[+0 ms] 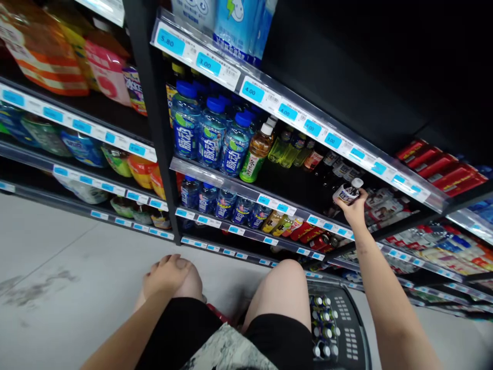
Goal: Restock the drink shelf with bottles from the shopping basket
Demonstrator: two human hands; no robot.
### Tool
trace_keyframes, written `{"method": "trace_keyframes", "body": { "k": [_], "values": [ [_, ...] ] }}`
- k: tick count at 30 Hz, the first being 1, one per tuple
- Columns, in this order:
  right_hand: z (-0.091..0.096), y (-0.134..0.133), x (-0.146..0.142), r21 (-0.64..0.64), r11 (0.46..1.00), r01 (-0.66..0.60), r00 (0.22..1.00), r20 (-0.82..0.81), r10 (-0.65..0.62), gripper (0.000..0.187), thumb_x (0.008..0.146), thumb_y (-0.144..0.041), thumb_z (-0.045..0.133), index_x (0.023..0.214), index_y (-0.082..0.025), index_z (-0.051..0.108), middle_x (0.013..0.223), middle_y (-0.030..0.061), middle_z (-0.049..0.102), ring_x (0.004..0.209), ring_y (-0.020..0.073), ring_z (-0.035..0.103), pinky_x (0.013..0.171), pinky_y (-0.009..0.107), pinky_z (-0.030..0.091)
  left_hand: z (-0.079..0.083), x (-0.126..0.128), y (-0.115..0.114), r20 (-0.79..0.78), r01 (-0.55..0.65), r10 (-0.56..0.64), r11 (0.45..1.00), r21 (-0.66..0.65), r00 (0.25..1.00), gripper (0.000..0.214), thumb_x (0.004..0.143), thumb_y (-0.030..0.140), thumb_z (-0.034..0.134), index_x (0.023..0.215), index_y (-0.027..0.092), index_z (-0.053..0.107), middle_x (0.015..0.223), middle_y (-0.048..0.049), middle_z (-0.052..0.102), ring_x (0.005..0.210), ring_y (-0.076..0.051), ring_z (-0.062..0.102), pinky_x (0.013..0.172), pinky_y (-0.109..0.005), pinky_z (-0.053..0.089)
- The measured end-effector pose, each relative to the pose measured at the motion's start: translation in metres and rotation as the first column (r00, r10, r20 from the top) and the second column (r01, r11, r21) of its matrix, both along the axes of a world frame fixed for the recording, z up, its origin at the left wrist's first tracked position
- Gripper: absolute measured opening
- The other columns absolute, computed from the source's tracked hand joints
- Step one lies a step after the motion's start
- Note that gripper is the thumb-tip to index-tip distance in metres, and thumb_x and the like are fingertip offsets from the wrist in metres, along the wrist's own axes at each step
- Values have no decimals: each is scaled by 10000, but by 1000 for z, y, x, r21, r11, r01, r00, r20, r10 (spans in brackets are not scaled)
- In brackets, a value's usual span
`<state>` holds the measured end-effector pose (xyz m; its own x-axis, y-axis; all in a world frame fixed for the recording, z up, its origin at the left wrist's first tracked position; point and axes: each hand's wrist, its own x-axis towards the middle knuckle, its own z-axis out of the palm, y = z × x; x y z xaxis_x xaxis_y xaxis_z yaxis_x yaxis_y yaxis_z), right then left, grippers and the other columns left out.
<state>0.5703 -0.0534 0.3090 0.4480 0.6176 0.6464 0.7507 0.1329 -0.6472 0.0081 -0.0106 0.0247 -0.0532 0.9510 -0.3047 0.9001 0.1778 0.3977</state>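
- Look for the dark-bodied bottle with a white cap and pale label [347, 193] at the front opening of the black drinks shelf [292, 192], toward its right part; impossible to tell contact with the board.
- Note the right hand's [353, 206] grip: closed around the bottle's body, below the cap. Best keep it firm without squeezing.
- Keep the cap clear of the clear-fronted price-tag rail [308, 128] overhead.
- Avoid knocking the dark, white-labelled bottles [342, 168] just behind; best judged as easy to topple.
- Further left, mind the brown-tea bottle with a green label [256, 154] and the blue-capped bottles [210, 139].
- Leave the left hand [167, 275] loosely curled over the bare left knee [193, 285], pinching nothing, for balance.
- Watch elbow room above the dark grey plastic basket [351, 324] of white-capped bottles [326, 331].
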Motion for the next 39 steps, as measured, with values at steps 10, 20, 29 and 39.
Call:
{"method": "trace_keyframes", "body": {
  "k": [10, 20, 29, 39],
  "values": [
    [-27, 80, 15, 88, 996, -26, 962, -268, 49, 980, 645, -676, 733, 1428, -217, 364, 1324, 137, 580, 1229, 274, 610, 1102, 586, 464, -9, 11, 8, -68, -22, 26, 998, 58, 997, 607, 762, 557, 402, 1211, 330, 742, 1410, -125, 646, 1322, -391, 564, 1070, -555, 464],
    [-77, 31, -48, -153, 970, 187, 980, 100, -173, 677, 821, -650, 694, 1311, -200, 568, 1543, 210, 356, 1484, 364, 388, 1240, 535, 313, -21, 10, 4, -6, -72, 73, 990, 123, 997, 584, 689, 567, 416, 1164, 427, 726, 1358, -111, 658, 1313, -425, 543, 1063, -613, 412],
    [-73, 72, -29, -305, 919, 249, 967, 27, -253, 662, 841, -646, 624, 1371, -249, 639, 1599, 168, 330, 1424, 312, 482, 1205, 450, 372, -7, 19, 11, -86, 22, -19, 999, 36, 996, 549, 758, 518, 445, 1179, 333, 745, 1401, -124, 651, 1309, -399, 560, 1022, -566, 460],
    [-58, 158, 22, -317, 910, 266, 927, -175, -332, 481, 912, -518, 571, 1254, -213, 718, 1378, 130, 614, 1395, 285, 455, 1239, 487, 298, 11, 23, 16, -187, 43, -58, 995, -85, 981, 596, 930, 454, 425, 1409, 171, 640, 1501, -140, 589, 1370, -358, 509, 1091, -498, 412]
  ]
}}
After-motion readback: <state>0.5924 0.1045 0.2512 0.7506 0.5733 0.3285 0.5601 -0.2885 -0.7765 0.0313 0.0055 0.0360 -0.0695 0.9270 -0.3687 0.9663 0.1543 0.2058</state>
